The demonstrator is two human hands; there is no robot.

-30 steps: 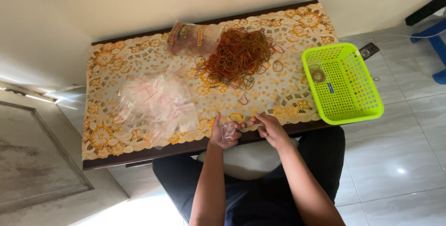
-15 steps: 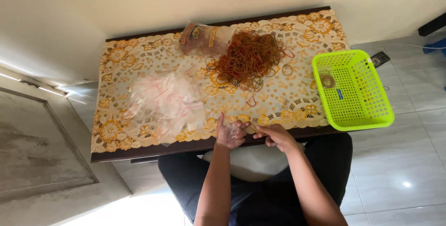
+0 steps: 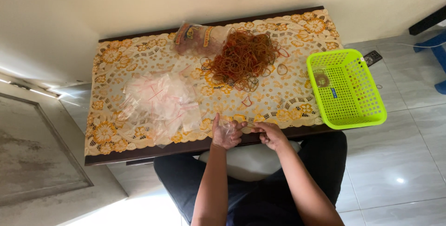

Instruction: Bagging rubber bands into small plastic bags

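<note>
- Dark wooden bench [image 3: 139, 155] under a lace-patterned cloth [image 3: 116, 58], cream with orange-yellow flowers, cut-work edge hanging over the near side.
- Tangled heap of thin rubber bands [image 3: 242, 56], red-brown and orange, at the far middle; a few loose loops scattered round it (one lone red loop nearer the hands).
- Crinkled printed plastic packet [image 3: 195, 37] just left of the heap, touching it.
- Loose pile of small clear bags [image 3: 160, 103] with red closure strips, glossy and flimsy, left of centre.
- Lime-green plastic basket [image 3: 346, 89], rectangular, perforated walls and floor, at the bench's right end, overhanging the tiled floor; small bundle of bands inside its far corner.
- Left hand [image 3: 226, 133] at the near edge, fingers curled round one small clear bag [image 3: 227, 127], thumb up.
- Right hand [image 3: 268, 133] just beside it, fingers bunched at the bag's mouth; contents of the pinch too small to tell.
- Bag between both hands, over the cloth's near edge, well apart from the heap and basket.
- Against half a second ago: same hand positions and grip, whole scene shifted slightly in view (camera moved, things unmoved).
</note>
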